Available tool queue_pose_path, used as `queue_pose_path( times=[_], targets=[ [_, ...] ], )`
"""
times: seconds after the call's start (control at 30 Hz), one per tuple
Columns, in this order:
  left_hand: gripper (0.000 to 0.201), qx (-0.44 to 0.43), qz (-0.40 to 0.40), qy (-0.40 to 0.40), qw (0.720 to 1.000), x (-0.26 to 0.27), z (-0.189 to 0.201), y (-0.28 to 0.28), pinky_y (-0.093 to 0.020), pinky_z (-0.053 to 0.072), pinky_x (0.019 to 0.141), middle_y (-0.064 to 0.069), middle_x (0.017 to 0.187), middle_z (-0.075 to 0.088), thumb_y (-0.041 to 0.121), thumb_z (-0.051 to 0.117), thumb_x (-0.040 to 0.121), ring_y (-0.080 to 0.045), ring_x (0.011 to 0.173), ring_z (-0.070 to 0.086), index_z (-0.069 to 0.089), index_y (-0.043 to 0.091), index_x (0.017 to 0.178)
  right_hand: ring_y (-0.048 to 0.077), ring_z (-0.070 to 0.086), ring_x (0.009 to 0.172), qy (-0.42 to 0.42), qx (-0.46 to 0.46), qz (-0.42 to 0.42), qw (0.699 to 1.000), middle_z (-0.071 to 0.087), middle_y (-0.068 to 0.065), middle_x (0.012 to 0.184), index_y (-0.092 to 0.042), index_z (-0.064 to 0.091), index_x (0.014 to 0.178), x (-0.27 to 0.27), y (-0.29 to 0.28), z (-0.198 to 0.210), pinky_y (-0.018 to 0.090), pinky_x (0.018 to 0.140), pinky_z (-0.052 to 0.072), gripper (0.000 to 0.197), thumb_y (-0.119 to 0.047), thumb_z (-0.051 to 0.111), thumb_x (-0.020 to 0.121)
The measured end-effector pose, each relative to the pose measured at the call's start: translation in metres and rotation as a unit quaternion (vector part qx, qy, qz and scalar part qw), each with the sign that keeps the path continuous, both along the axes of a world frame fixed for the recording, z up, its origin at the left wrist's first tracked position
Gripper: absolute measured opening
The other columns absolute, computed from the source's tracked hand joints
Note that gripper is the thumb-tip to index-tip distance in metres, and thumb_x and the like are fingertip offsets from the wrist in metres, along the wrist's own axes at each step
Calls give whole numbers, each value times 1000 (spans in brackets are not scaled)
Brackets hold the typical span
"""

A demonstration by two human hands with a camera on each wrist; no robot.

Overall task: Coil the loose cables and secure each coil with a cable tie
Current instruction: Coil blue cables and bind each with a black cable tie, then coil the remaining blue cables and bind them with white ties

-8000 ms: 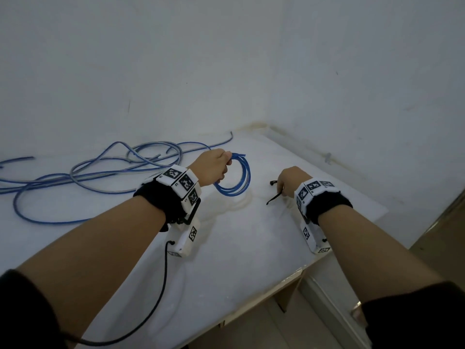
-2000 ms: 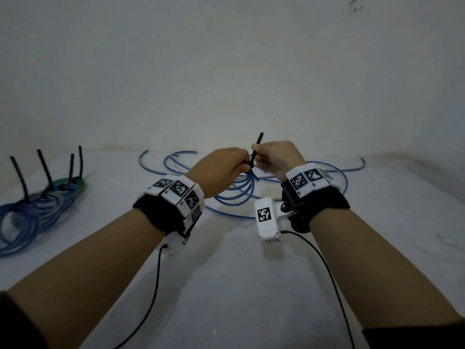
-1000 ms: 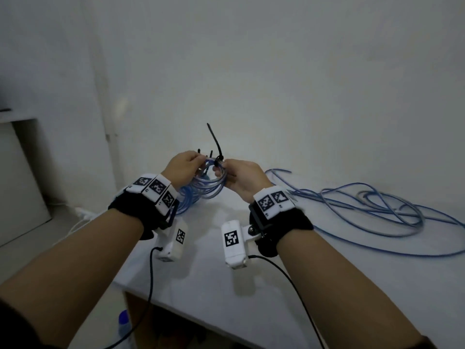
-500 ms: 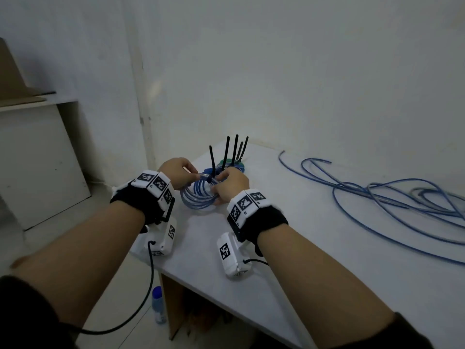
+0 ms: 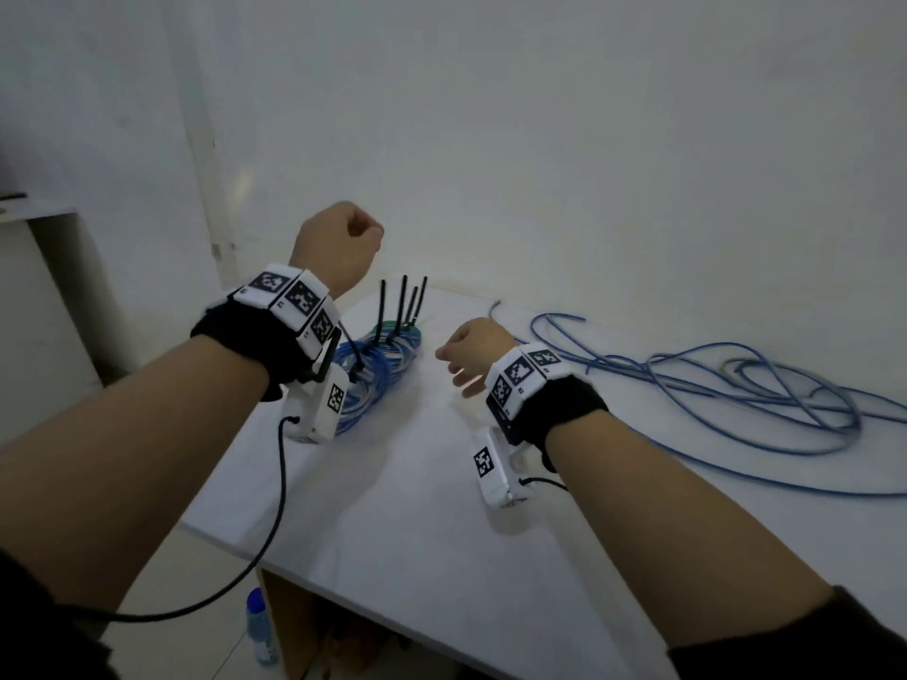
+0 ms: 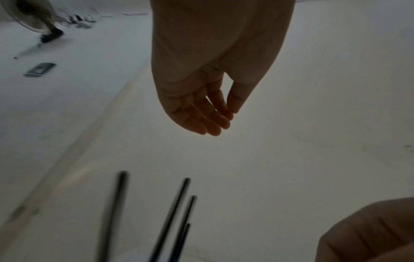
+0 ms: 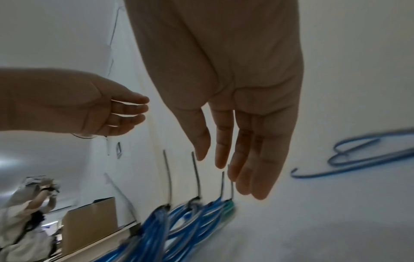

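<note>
A stack of tied blue cable coils (image 5: pixel 387 370) lies at the table's far left corner, with several black cable tie tails (image 5: pixel 403 306) standing up from it. My left hand (image 5: pixel 338 242) is raised above the stack, fingers loosely curled, holding nothing (image 6: pixel 197 113). Just right of the coils, my right hand (image 5: pixel 468 353) hovers low over the table with straight, relaxed fingers (image 7: pixel 237 154) and is empty. The coils (image 7: pixel 179 223) and tie tails (image 7: pixel 195 173) show below its fingertips. Loose blue cable (image 5: pixel 736 390) sprawls across the table's right side.
The white table (image 5: pixel 417 507) stands in a corner of white walls; its left edge drops off beside the coils. A plastic bottle (image 5: pixel 257 625) stands on the floor under that edge. Another person (image 7: pixel 27 212) and a cardboard box (image 7: pixel 89 218) are off to the left.
Both hands have let go of the newly tied coil, which now lies on the stack. My left hand rose; my right hand drew back to the right.
</note>
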State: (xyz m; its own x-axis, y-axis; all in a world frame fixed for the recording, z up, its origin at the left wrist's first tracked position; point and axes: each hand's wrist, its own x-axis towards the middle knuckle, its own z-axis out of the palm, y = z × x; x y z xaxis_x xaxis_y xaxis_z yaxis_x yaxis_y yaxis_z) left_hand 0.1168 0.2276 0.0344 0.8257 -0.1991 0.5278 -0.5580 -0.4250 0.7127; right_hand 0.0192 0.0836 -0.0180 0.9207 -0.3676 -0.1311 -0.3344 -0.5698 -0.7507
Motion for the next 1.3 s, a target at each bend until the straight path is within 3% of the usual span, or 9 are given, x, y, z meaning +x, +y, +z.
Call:
queue_pose_path(
  times=[0.2,0.37,0.5,0.6,0.73,0.87,1.0,1.2,1.3],
  targets=[
    [9,75,-130,-3,989,-40,9,-94,-29,47,78,0,92,68,22,52,90,-19,91,63,59,17,89,30,67,89,45,-78,-64,994,68,18,105,6,62,105,-52,-88,12,42,85,55,27,-17,57,91],
    [8,160,-215,0,963,-78,-9,-172,-26,41,76,-4,95,67,22,53,90,-20,92,61,59,17,88,28,65,85,98,-172,-91,976,69,18,102,4,66,103,-107,-163,3,37,74,55,27,-17,64,87],
    [16,231,-265,8,936,-102,-30,-216,-27,43,79,-5,99,65,22,55,89,-22,98,59,64,12,97,17,54,84,191,-233,-34,953,60,2,96,-8,65,112,-140,-200,-8,16,54,42,32,-19,69,83],
    [19,288,-287,4,914,-111,-46,-241,-29,43,83,-5,106,65,24,56,89,-21,102,57,64,11,101,14,52,79,246,-240,15,939,55,-5,91,-16,64,112,-152,-217,-21,20,57,43,36,-20,74,78],
    [21,329,-304,17,894,-112,-61,-258,-30,43,88,-6,113,63,25,53,92,-21,106,56,62,12,106,4,49,62,246,-263,86,929,52,-12,73,-18,63,88,-151,-226,-27,18,54,43,13,-16,72,78],
    [25,377,-334,33,864,-104,-73,-260,-29,41,96,-7,124,59,15,48,94,-22,116,53,58,11,117,21,64,70,165,-128,63,976,65,6,78,-14,55,76,-154,-241,-31,36,69,55,17,0,56,86],
    [30,411,-356,20,839,-92,-84,-255,-33,38,101,-8,130,54,16,45,97,-25,120,50,52,11,126,20,47,57,-15,-7,14,1000,55,10,70,-12,47,77,-157,-249,-20,26,55,42,30,12,37,91],
    [26,311,-353,-56,881,-91,-73,-252,-22,31,69,-11,103,66,16,42,97,-23,93,57,62,6,112,13,53,73,-113,-132,-21,985,58,3,86,-19,56,104,-155,-251,-9,21,70,44,17,-12,57,89],
    [23,225,-369,-91,897,-99,-66,-255,-15,33,62,0,87,66,16,47,95,-9,71,52,64,13,111,11,53,73,-187,-218,-17,958,59,0,83,-16,60,107,-147,-236,-4,16,64,39,22,-16,64,86]
  ],
)
